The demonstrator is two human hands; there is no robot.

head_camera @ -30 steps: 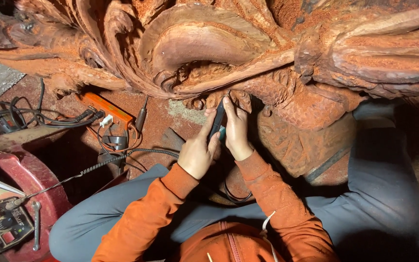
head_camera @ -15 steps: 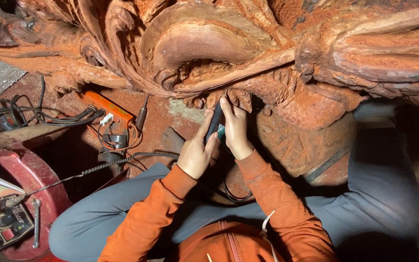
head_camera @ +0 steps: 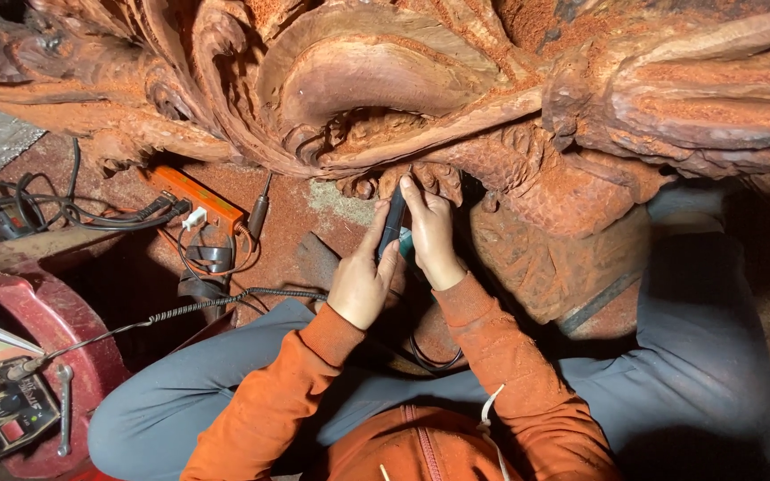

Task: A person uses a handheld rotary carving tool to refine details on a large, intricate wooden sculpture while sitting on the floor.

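Carving (head_camera: pixel 456 107) reddish-brown; power strip (head_camera: pixel 196 198) orange; sleeves (head_camera: pixel 510 356) orange; trousers (head_camera: pixel 688 356) grey; handpiece (head_camera: pixel 393 223) black.

carving (head_camera: pixel 385 80): rough matt reddish wood (dusty) | tool (head_camera: pixel 392 223): dark smooth plastic | sleeves (head_camera: pixel 528 365): orange cloth

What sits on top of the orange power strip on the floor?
On the orange power strip sit a white plug and a dark plug with black cables. Its far end runs under the carved wood, so any sockets there are hidden.
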